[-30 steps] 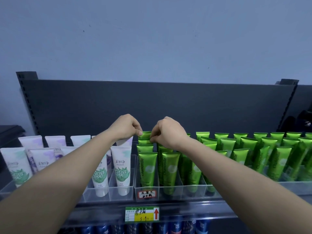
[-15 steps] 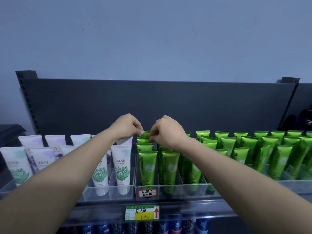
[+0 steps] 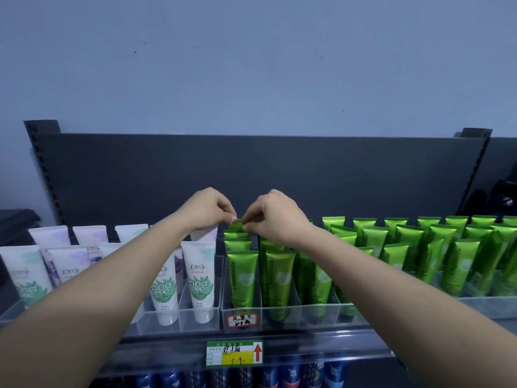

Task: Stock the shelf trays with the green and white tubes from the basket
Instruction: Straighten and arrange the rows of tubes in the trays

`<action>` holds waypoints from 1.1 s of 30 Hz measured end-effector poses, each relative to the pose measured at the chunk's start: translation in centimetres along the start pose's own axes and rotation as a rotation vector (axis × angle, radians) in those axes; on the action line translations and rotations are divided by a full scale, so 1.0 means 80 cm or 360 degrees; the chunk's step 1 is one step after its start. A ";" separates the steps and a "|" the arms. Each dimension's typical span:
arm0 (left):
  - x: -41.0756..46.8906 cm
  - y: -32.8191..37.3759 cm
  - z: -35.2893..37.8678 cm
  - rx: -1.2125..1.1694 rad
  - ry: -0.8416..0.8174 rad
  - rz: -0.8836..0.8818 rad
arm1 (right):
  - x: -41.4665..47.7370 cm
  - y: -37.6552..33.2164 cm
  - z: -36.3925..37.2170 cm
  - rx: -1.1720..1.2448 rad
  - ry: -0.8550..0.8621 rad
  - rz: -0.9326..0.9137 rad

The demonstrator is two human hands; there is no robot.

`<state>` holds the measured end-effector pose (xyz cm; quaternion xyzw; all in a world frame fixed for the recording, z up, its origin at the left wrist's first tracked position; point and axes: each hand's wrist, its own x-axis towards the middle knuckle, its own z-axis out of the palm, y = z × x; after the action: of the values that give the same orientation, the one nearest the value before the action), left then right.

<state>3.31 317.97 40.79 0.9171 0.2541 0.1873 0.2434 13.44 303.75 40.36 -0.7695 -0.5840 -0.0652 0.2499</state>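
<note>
Green glossy plastic tube [image 3: 237, 226] stands upright at the back of the leftmost lane of a clear plastic divided tray [image 3: 279, 317], behind others of its kind; the left hand [image 3: 207, 211] pinches its crimped top edge from nine o'clock, fingers curled; the right hand [image 3: 275, 217] pinches the same edge from three o'clock, fingers likewise curled; white plastic tubes [image 3: 200, 278] with green leaf prints stand just beside at nine o'clock; further green tubes [image 3: 458, 264] fill the shelf toward three o'clock; a green and yellow price label [image 3: 234, 353] sits at six o'clock.
</note>
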 end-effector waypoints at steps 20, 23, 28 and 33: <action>-0.007 0.003 0.000 -0.0050 0.0093 0.0012 | -0.029 -0.028 -0.008 0.0085 -0.0214 -0.0288; -0.006 0.006 0.000 -0.0058 0.0103 0.0039 | -0.028 -0.030 -0.009 0.0058 -0.0224 -0.0286; -0.002 0.012 -0.002 -0.0064 0.0126 0.0079 | -0.025 -0.033 -0.010 0.0041 -0.0232 -0.0299; -0.002 0.015 -0.001 -0.0072 0.0128 0.0100 | -0.023 -0.034 -0.011 0.0008 -0.0249 -0.0322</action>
<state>3.65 316.99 41.49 0.9106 0.2304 0.2371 0.2478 10.47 302.30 41.22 -0.7087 -0.6766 -0.0284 0.1978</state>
